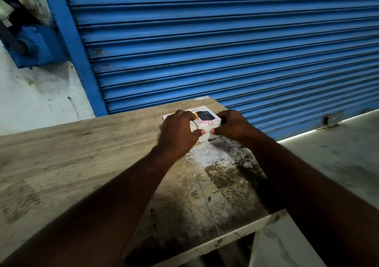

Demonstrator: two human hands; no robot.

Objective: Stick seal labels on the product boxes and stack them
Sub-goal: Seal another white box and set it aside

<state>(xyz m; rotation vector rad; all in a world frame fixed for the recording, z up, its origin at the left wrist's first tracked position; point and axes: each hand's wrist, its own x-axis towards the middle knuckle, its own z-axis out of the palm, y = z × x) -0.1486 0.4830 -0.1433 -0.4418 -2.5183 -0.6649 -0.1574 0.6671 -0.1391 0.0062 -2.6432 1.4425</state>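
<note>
Product boxes (207, 121) on table (82, 143), beside shutter (225, 40)

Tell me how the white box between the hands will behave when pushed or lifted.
The white box looks like square-edged cardboard, so probably stiff, sliding rather than rolling. The left hand and right hand span it easily, so likely light.

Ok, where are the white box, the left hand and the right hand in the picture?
white box (207, 121), head view, on its top face.
left hand (176, 132), head view, on the back of the hand.
right hand (232, 126), head view, on the back of the hand.
</note>
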